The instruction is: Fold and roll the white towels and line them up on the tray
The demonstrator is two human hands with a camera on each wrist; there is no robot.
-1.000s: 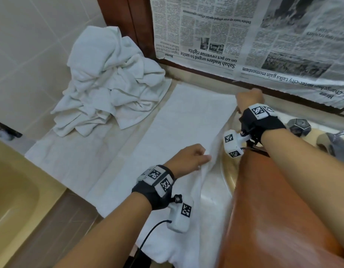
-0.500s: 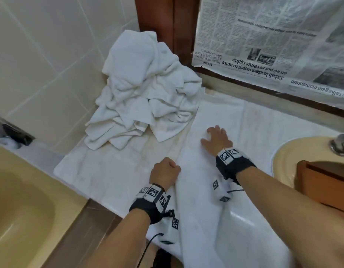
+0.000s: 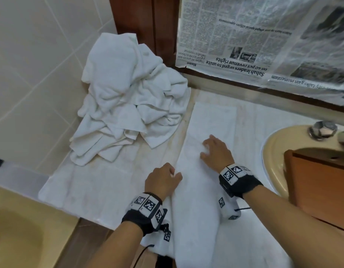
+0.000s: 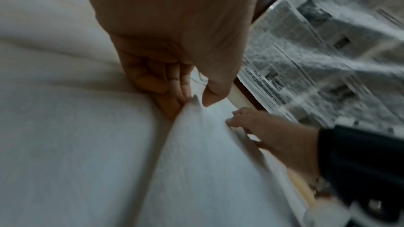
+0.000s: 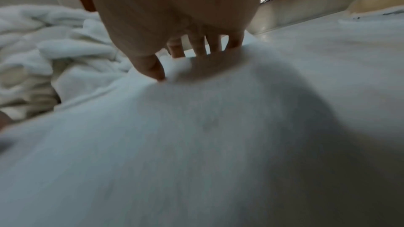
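A long white towel [image 3: 207, 120], folded lengthwise, lies on the marble counter and hangs over its front edge. My left hand [image 3: 176, 174] pinches its left edge between thumb and fingers; the left wrist view shows that pinch [image 4: 194, 100] on the raised fold of the towel [image 4: 207, 161]. My right hand [image 3: 207, 149] presses flat on the towel's middle with fingers spread, and its fingertips [image 5: 197, 52] rest on the cloth [image 5: 196, 144]. An orange-brown wooden tray [image 3: 317, 190] stands at the right over the sink. No towels are visible on the part of it that shows.
A heap of crumpled white towels [image 3: 128, 105] sits at the back left against the tiled wall. Another white cloth [image 3: 86, 182] lies spread on the counter. A beige sink [image 3: 273, 151] with a tap handle [image 3: 323, 130] is at the right. Newspaper [image 3: 263, 35] covers the back wall.
The towel's right side has been folded over to the left. My right hand left the far right edge and now lies flat on the towel. My left hand keeps its pinch.
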